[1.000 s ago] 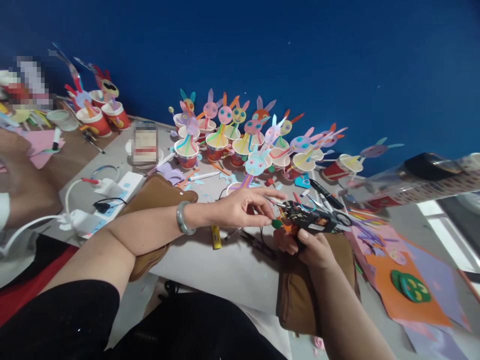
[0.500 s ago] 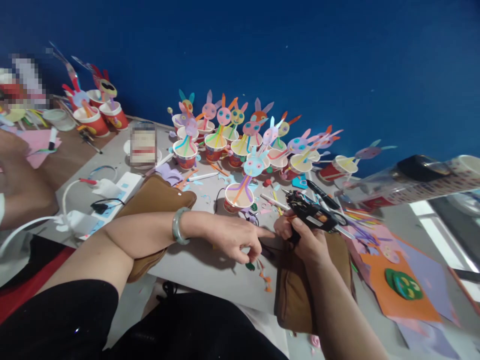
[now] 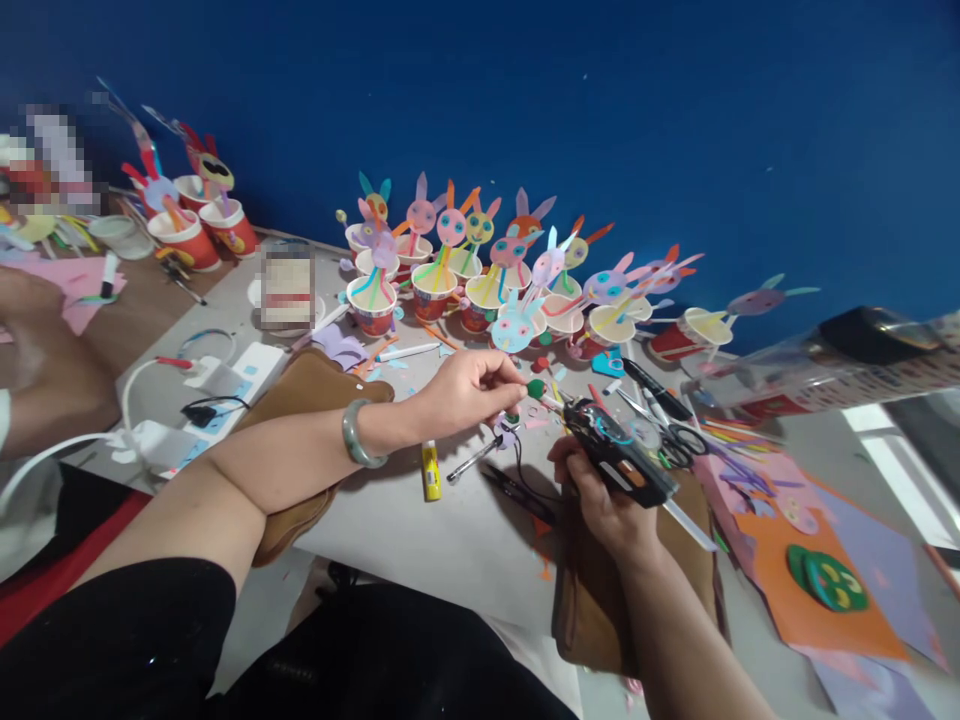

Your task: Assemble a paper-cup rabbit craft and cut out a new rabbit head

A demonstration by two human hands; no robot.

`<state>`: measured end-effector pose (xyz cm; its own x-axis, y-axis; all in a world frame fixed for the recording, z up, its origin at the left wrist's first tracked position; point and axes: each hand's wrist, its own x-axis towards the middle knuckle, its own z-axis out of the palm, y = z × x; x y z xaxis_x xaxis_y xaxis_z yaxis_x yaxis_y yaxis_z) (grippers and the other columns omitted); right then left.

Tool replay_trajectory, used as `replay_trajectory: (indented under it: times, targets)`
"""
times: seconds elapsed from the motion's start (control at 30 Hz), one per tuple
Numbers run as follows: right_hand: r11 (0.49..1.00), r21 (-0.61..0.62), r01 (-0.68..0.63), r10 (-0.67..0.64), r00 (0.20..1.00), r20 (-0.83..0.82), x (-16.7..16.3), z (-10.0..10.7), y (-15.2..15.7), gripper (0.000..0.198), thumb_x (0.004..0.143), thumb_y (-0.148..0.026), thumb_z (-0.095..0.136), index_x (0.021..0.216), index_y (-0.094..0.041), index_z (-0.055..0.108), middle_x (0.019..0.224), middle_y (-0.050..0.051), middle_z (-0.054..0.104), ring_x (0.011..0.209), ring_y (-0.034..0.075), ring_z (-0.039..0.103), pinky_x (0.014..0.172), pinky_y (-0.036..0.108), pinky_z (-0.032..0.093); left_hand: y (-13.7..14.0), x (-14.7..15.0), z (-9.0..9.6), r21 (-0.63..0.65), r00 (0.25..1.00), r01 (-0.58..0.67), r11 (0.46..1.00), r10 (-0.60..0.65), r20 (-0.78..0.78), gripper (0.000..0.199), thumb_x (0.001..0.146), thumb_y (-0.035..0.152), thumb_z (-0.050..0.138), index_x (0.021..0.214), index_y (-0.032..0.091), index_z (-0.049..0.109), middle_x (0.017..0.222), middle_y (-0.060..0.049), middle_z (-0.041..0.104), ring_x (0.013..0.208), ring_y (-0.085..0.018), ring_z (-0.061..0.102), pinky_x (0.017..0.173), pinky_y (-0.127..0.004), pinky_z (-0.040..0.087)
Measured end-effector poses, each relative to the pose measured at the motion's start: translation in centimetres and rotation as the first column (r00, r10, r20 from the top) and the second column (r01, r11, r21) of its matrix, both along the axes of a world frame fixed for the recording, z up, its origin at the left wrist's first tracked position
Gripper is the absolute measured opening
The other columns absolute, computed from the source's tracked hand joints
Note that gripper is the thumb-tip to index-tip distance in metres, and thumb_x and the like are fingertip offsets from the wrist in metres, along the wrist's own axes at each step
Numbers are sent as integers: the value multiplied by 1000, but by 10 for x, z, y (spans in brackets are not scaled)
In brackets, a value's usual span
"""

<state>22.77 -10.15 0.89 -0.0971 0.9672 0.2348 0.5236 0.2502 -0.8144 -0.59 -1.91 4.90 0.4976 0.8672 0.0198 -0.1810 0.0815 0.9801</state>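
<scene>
My left hand (image 3: 476,395), with a stone bangle on its wrist, is raised over the table. Its thumb and forefinger pinch a small green piece (image 3: 535,389), close to the nozzle of a black glue gun (image 3: 619,450). My right hand (image 3: 607,495) is wrapped round the glue gun's handle; a pale glue stick (image 3: 690,525) sticks out of its back. Just behind my left hand rises a light-blue paper rabbit head (image 3: 517,322), its cup mostly hidden. Below the hands lie a yellow tube (image 3: 431,472), a pen (image 3: 475,458) and black tweezers-like tool (image 3: 520,494).
Several paper cups with rabbit heads (image 3: 435,290) line the blue wall. Scissors (image 3: 679,440) and a black marker (image 3: 656,388) lie right, near orange paper (image 3: 817,590). Brown cushions (image 3: 319,400) sit under both forearms. A power strip (image 3: 240,395) and another person's arm (image 3: 56,370) are left.
My left hand has lifted from the table and now pinches the green piece by the nozzle. The glue gun has tilted nose-left, and the yellow tube and pen have come into view.
</scene>
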Motion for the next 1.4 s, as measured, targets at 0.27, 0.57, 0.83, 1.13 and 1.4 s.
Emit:
replay_trajectory:
  times: [0.27,0.57,0.83,1.13,1.4]
  targets:
    - [996,80,33,-50,975,217,-11,9,-7,27,96,-48,61,83,-24,65,72,3,69,64,19,66,63,32,54,-1,2,-4,92,998,-39,995,44,-47,9,82,20,69,80,14,63,62,2,65,49,-4,53,49,-17,42]
    - [988,139,61,-95,963,252,-13,6,-6,28,97,-49,59,82,-24,61,67,1,66,57,17,62,58,30,50,-4,2,-6,203,986,-81,976,109,-130,4,78,16,68,77,13,67,62,1,65,56,-6,55,54,-18,42]
    - [982,174,72,-114,962,249,-9,-4,-3,34,96,-54,57,79,-25,60,62,0,64,54,17,60,55,30,48,-3,2,-8,215,987,-65,974,94,-127,7,79,20,68,78,14,67,63,1,65,57,-7,55,54,-18,43]
    - [987,154,55,-95,960,264,-13,6,-6,32,97,-51,57,78,-25,58,61,0,64,52,17,61,54,30,49,-3,1,-10,235,988,-62,970,93,-123,8,79,22,68,79,14,67,63,1,64,57,-7,54,55,-19,43]
    - [989,137,51,-88,956,280,-13,7,-7,29,97,-48,59,79,-26,58,63,0,64,54,18,61,56,31,48,-2,1,-9,241,990,-65,968,93,-108,9,79,23,68,78,14,66,62,2,62,56,-6,53,54,-19,42]
